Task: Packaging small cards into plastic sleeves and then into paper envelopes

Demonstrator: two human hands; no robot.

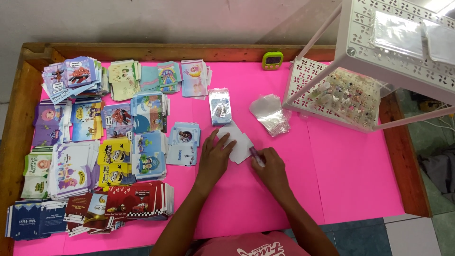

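My left hand [214, 159] lies flat on the pink table cover, its fingers spread and pressing the left edge of a small stack of white paper pieces [238, 141]. At the right edge of that paper, my right hand [271, 168] is closed around a small purple stick-like thing [256, 155], its tip touching the paper. A clear-wrapped packet with a picture [220, 106] lies just beyond the paper.
Many stacks of colourful printed envelopes [95, 137] cover the left half of the table. A pile of clear plastic sleeves [270, 113], a white perforated rack [341, 95] with small trinkets and a green timer [272, 60] stand at the back right. A wooden rim [407, 156] bounds the table.
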